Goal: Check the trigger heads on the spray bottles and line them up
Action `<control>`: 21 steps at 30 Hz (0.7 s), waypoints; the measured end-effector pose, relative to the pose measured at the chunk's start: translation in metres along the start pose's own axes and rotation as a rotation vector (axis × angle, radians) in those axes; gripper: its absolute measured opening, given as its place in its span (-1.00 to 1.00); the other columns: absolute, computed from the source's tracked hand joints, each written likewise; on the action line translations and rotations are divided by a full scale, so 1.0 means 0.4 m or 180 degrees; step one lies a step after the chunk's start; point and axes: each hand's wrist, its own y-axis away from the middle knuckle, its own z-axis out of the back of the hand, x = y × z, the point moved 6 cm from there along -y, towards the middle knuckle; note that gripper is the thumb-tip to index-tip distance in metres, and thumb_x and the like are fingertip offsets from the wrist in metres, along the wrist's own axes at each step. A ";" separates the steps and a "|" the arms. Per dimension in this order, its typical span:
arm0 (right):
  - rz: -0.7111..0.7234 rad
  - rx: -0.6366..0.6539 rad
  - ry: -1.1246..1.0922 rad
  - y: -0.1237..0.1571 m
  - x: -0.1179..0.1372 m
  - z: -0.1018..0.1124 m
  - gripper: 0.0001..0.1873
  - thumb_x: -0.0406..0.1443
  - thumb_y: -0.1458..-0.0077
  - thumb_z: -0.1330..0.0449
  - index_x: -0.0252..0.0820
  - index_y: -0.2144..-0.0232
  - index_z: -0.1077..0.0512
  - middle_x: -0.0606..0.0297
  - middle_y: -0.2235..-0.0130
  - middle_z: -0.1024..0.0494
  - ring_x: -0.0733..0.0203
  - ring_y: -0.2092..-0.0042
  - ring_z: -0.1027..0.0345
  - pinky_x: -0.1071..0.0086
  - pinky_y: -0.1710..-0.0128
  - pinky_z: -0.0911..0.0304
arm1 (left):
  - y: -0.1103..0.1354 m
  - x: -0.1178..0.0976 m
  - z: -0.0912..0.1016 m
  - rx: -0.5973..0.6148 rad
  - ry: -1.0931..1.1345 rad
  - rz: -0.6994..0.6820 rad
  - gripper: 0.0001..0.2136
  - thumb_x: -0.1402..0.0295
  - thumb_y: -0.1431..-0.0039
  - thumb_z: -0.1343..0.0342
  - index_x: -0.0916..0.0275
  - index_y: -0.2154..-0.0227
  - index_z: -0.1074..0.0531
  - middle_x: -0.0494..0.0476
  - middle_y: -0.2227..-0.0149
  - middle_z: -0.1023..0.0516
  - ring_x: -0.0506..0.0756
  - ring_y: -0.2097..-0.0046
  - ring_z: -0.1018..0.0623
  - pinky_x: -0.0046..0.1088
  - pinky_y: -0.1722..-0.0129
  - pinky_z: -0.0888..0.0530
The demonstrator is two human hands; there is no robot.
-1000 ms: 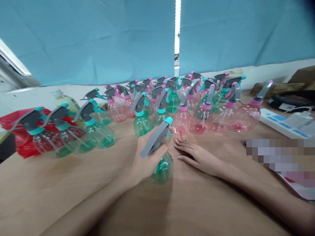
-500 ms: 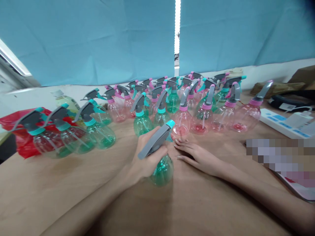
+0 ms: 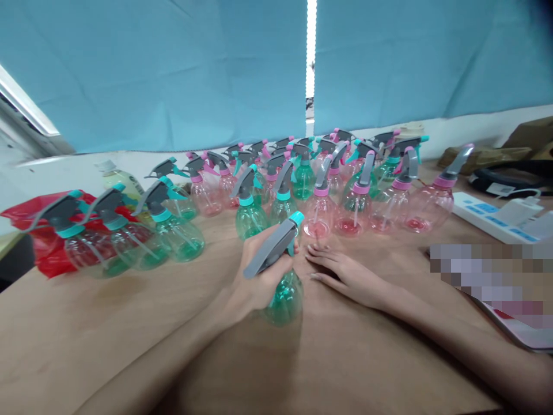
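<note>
A clear green spray bottle (image 3: pixel 285 298) with a grey and turquoise trigger head stands upright in front of me. My left hand (image 3: pixel 258 282) is wrapped round its neck, just under the head, and part of the trigger is hidden by the fingers. To its right, my right hand (image 3: pixel 345 276) lies on the wooden table (image 3: pixel 345 357), fingers stretched out, holding nothing. The fingertips point towards the green bottle but are apart from it. Just beyond them stands a pink spray bottle (image 3: pixel 318 218).
Several green spray bottles (image 3: pixel 184 239) stand at the left, before a red plastic bag (image 3: pixel 47 262). Many pink and green ones crowd the back. At the right lie a white power strip (image 3: pixel 484 216), a blurred-out flat device (image 3: pixel 514 331) and a black coiled item (image 3: pixel 496 178).
The view has shifted very slightly. Both hands and the held spray bottle stay in nearly the same place.
</note>
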 end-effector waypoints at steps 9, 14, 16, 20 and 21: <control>0.0019 0.0055 -0.0128 0.001 -0.006 -0.002 -0.47 -0.09 -0.35 0.16 -0.20 -0.17 -0.31 0.12 -0.25 -0.27 0.02 -0.30 -0.05 -0.02 -0.27 -0.01 | -0.003 -0.002 -0.001 -0.0248 -0.0248 0.0053 -0.80 0.43 -0.03 -0.01 0.18 0.27 -0.43 -0.06 0.50 -0.35 0.02 0.43 -0.39 -0.46 0.33 -0.38; 0.0054 0.0051 -0.0246 0.005 0.002 0.008 -0.45 -0.02 -0.31 0.11 -0.19 -0.16 -0.33 0.07 -0.22 -0.32 -0.03 -0.29 -0.06 -0.06 -0.27 0.00 | 0.000 0.000 -0.005 -0.0412 -0.0360 0.0010 -0.79 0.43 -0.08 -0.02 0.20 0.22 -0.47 -0.03 0.44 -0.43 0.04 0.33 -0.47 -0.47 0.28 -0.41; 0.0095 0.0075 -0.0347 0.010 0.012 0.012 -0.42 0.01 -0.26 0.02 -0.20 -0.16 -0.32 0.05 -0.22 -0.32 -0.05 -0.28 -0.10 -0.05 -0.25 -0.03 | 0.002 0.002 -0.005 -0.0470 -0.0354 0.0018 -0.78 0.43 -0.09 -0.03 0.22 0.21 -0.48 0.00 0.40 -0.48 0.05 0.30 -0.50 -0.46 0.25 -0.43; 0.0102 -0.0054 -0.0716 0.023 0.038 0.018 -0.33 0.04 -0.13 -0.16 -0.12 -0.20 -0.25 0.07 -0.20 -0.35 -0.06 -0.20 -0.23 -0.02 -0.17 -0.17 | 0.003 0.001 -0.009 -0.0519 -0.0172 -0.0056 -0.72 0.47 -0.09 -0.03 0.20 0.14 -0.49 0.05 0.23 -0.57 0.05 0.23 -0.55 -0.44 0.16 -0.47; 0.0102 -0.0114 -0.0789 0.026 0.045 0.019 -0.30 0.05 -0.10 -0.18 -0.11 -0.20 -0.23 0.08 -0.19 -0.37 -0.06 -0.18 -0.25 -0.02 -0.15 -0.19 | 0.002 0.000 -0.011 -0.0505 -0.0099 -0.0075 -0.71 0.47 -0.09 -0.03 0.20 0.12 -0.49 0.06 0.21 -0.57 0.05 0.21 -0.56 -0.43 0.15 -0.48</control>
